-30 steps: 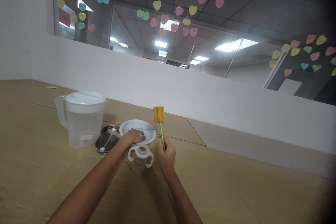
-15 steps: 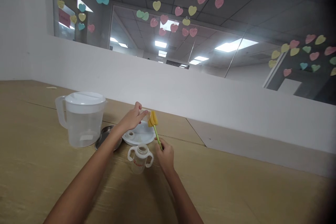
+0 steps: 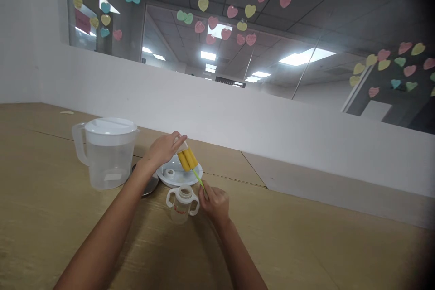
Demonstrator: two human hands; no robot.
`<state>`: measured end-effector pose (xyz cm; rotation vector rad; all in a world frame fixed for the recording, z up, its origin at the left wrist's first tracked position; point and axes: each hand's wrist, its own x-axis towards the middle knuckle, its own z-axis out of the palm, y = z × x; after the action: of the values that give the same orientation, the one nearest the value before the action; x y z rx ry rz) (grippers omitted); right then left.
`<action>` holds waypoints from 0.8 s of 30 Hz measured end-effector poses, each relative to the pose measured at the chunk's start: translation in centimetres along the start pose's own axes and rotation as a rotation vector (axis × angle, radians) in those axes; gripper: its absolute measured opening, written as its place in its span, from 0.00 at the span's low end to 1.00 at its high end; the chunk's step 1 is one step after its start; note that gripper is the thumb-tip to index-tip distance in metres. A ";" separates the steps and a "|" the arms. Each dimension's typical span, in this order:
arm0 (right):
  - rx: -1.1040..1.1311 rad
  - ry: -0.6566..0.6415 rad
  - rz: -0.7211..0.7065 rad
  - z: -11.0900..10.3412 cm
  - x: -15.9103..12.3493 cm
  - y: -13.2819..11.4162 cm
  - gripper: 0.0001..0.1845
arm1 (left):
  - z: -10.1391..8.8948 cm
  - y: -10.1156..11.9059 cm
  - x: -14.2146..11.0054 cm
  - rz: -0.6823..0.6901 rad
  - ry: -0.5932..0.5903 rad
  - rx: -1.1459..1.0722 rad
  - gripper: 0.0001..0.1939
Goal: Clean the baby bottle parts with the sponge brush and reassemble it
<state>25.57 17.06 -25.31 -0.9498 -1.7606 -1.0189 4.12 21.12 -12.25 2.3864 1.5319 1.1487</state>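
My right hand (image 3: 213, 202) is closed round the thin green handle of a yellow sponge brush (image 3: 188, 160), which tilts up and to the left. My left hand (image 3: 165, 147) is raised above the white plate (image 3: 196, 175) and pinches a small pale piece (image 3: 181, 146) against the sponge head. A small clear two-handled cup (image 3: 182, 204) stands open on the wooden table, just left of my right hand. A small white ring-shaped part (image 3: 169, 173) lies on the plate.
A clear lidded pitcher (image 3: 104, 152) stands at the left. A round metal dish (image 3: 148, 184) lies between it and the plate, partly behind my left arm. A white partition wall (image 3: 272, 122) runs along the table's far edge.
My left hand left the plate, rose and now pinches a small pale piece against the sponge. The brush tipped from upright over to the left. A white ring now shows on the plate.
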 end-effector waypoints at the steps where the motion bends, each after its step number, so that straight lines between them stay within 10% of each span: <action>1: -0.020 0.019 -0.013 0.0 0.0 0.0 0.08 | 0.0 0.0 0.0 -0.006 -0.010 0.010 0.24; 8: -0.003 0.057 -0.050 -0.5 0.6 -0.8 0.06 | 0.3 0.3 -0.1 0.004 -0.049 0.006 0.24; 15: 0.066 0.010 0.024 -0.7 0.5 -0.7 0.10 | -1.9 0.6 -0.9 0.266 -0.468 -0.490 0.23; 24: -0.035 -0.138 0.079 -0.2 0.4 -0.5 0.15 | -1.3 -3.2 0.1 0.033 -0.142 -0.170 0.20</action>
<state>25.01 16.77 -25.04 -1.1261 -1.8071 -0.9558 0.95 22.41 -12.69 2.3332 1.3022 1.0444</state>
